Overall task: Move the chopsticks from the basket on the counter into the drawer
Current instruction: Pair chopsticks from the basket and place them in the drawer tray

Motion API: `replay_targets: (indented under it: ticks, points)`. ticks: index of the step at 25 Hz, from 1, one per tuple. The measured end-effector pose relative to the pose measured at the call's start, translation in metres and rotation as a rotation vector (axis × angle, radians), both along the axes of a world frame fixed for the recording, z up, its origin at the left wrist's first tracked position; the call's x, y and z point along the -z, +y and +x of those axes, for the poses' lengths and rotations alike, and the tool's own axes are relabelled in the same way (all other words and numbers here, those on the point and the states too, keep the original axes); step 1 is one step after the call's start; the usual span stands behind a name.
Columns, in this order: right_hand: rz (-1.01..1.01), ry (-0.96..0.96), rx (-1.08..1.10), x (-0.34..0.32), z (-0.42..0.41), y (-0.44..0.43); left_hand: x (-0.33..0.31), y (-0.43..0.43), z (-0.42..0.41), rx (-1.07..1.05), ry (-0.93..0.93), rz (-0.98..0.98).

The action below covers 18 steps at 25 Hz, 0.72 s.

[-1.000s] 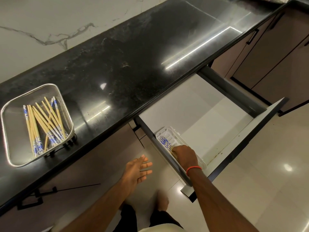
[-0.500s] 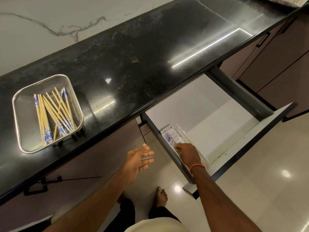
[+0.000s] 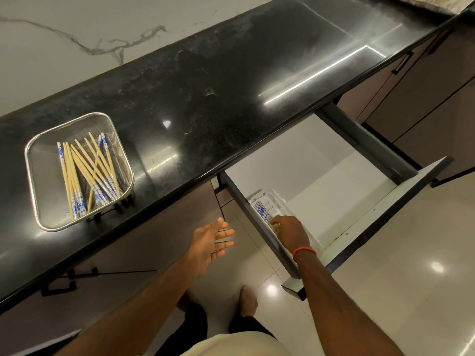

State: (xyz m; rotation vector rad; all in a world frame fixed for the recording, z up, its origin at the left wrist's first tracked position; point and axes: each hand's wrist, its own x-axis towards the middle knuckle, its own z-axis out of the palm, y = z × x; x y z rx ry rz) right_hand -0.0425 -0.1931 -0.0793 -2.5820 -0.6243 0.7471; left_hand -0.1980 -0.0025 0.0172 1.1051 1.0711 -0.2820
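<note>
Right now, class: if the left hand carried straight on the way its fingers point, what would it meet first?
Probably the open drawer's dark near side wall: the empty left hand points its fingers right towards it. Depth is unclear, so it might pass below.

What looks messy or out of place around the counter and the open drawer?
Nothing is spilled or damaged. The chopsticks left in the mesh basket lie crisscrossed rather than aligned, and faint brown marks dot the drawer floor near its front edge.
</note>
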Motion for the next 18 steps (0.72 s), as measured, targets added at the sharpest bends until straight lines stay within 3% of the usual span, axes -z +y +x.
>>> replay_targets:
  ticks: [4, 10, 18]
  points:
    - [-0.045, -0.035, -0.019, -0.007, -0.001, 0.001, 0.002, 0.004, -0.008, 0.000, -0.002, 0.004]
    - [0.073, -0.175, 0.065, -0.043, -0.006, 0.013, -0.007, 0.011, -0.008, -0.012, -0.063, 0.063]
    - [0.253, -0.249, -0.096, -0.083, -0.023, 0.064, -0.028, 0.025, -0.006, -0.076, -0.146, 0.118]
